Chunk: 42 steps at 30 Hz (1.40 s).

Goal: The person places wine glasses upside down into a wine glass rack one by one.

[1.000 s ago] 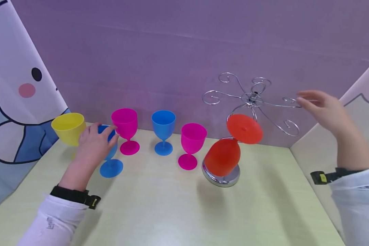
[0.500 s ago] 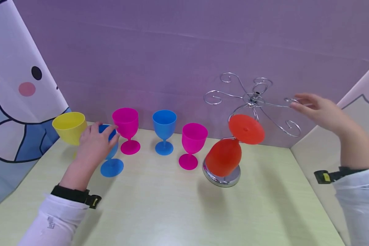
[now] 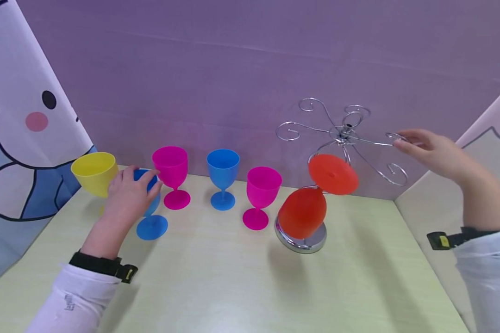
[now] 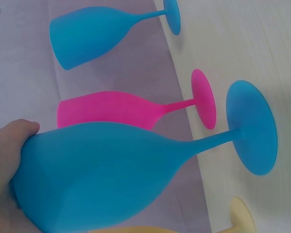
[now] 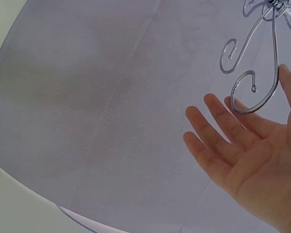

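At the left of the head view, my left hand [image 3: 127, 194] holds a blue plastic goblet [image 3: 152, 227] by its rim, thumb and fingers spread across the top. The goblet's foot is on the table, and the left wrist view shows the goblet [image 4: 106, 170] from the side. My right hand [image 3: 437, 155] pinches the curled end of one arm of a chrome wire rack [image 3: 342, 134]. In the right wrist view, thumb and index finger meet this wire hook [image 5: 275, 53], while the other fingers stay extended. An upside-down red goblet [image 3: 303, 213] hangs tilted from the rack, above its round base [image 3: 306, 247].
A yellow goblet [image 3: 93, 175] stands left of my left hand. Upright along the back are a pink goblet [image 3: 171, 166], another blue goblet [image 3: 222, 169] and a second pink goblet [image 3: 262, 187]. Behind the table [image 3: 216, 277] rises a purple backdrop [image 3: 191, 78].
My right hand has moved slightly left and down and taken hold of the rack's curled wire end. The left hand and the goblets have barely moved.
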Available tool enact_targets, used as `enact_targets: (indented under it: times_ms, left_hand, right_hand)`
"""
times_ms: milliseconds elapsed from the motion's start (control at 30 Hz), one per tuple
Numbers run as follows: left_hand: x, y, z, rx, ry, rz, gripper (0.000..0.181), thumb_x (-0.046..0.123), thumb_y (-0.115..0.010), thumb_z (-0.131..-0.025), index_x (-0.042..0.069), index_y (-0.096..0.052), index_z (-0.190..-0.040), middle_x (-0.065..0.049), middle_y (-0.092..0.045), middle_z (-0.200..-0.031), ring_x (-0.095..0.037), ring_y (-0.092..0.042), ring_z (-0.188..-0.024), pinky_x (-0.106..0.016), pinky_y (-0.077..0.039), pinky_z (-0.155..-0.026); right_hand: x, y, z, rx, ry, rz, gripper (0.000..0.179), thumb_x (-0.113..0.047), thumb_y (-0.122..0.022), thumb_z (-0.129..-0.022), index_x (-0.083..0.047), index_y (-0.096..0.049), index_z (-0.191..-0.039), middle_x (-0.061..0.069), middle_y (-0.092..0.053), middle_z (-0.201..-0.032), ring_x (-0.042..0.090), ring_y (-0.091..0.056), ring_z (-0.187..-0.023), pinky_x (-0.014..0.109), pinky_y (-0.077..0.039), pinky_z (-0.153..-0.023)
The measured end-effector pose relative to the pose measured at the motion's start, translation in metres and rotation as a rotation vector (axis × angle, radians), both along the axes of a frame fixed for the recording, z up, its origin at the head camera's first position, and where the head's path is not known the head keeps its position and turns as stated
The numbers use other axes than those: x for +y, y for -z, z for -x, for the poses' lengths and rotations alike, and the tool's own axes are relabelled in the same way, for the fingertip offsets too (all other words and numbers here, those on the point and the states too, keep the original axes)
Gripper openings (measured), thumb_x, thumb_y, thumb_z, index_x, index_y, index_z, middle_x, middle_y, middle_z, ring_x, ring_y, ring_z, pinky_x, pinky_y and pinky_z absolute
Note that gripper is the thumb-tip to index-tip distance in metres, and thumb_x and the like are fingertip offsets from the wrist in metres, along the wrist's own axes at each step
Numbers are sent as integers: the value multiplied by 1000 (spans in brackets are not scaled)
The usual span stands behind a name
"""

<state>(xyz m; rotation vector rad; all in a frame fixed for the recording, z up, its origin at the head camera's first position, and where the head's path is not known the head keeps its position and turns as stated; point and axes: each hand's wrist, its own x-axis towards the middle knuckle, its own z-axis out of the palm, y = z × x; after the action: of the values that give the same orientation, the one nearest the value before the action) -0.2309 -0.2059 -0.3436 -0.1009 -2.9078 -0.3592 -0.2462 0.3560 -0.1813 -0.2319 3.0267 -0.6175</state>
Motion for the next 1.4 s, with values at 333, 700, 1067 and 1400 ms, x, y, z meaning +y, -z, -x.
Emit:
enact_targets:
  times_ms: [333, 700, 1067, 1400]
  left_hand:
    - [0, 2, 0, 11, 4, 7, 51, 32, -48, -93, 11, -36, -138, -35, -24, -135, -52, -20, -123, -69, -27, -95]
    - [0, 2, 0, 29, 6, 5, 50, 32, -48, -93, 12, -36, -137, -35, -25, -134, -52, -21, -122, -69, -27, -95]
    - [-2, 2, -1, 17, -1, 4, 50, 32, -48, -93, 12, -36, -137, -35, -24, -135, -52, -20, -123, -69, -26, -95]
    - [-6, 1, -2, 15, -3, 0, 51, 33, -47, -93, 12, -36, -138, -34, -24, -136, -51, -20, -123, -69, -27, -95]
  right_hand:
    - [2, 6, -16, 46, 0, 47, 63, -44, -41, -95, -3, -25, -139, 30, -33, -135, 49, -30, -121, 69, -26, -89]
    - [-14, 20, -45, 110, 76, 147, 66, -43, -42, -94, 5, -22, -136, 32, -35, -131, 48, -32, -120, 67, -26, -91]
    - [-41, 30, -65, 185, 144, 197, 68, -43, -39, -95, 10, -19, -133, 35, -36, -126, 51, -34, -116, 67, -30, -89]
    - [-57, 30, -75, 182, 205, 170, 76, -53, -37, -92, 7, -20, -134, 31, -37, -128, 47, -36, -117, 65, -33, -87]
